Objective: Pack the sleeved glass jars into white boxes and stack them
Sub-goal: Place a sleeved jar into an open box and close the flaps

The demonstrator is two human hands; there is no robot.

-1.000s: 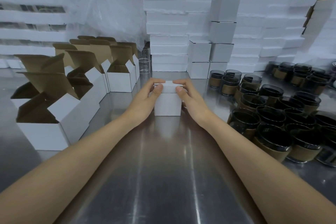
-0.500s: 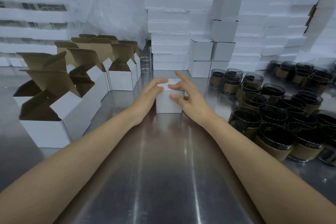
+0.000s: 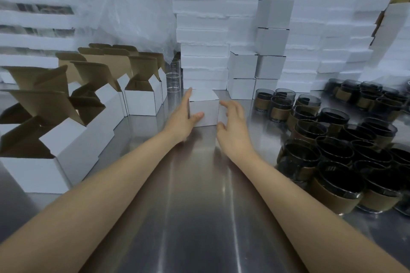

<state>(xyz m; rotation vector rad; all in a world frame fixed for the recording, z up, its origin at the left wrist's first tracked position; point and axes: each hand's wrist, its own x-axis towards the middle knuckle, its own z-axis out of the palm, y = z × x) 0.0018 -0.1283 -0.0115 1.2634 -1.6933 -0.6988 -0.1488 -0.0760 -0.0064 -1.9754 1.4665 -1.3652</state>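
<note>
White box (image 3: 205, 113) sits farther than 1 s ago; L hand (image 3: 183, 117) fingers straight on its left side, R hand (image 3: 233, 122) just beside it, fingers spread. Lid shut, prob stacking next.

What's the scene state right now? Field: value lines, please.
box: white, closed, on the table, centre
left hand: straight fingers along the box's left side, thumb on its front
right hand: fingers spread beside the box's right side; contact unclear
open boxes: cluster at left, flaps up
jars: sleeved, grouped at right, unpacked
stack: closed boxes behind, two columns, right one taller
table: shiny metal
</note>
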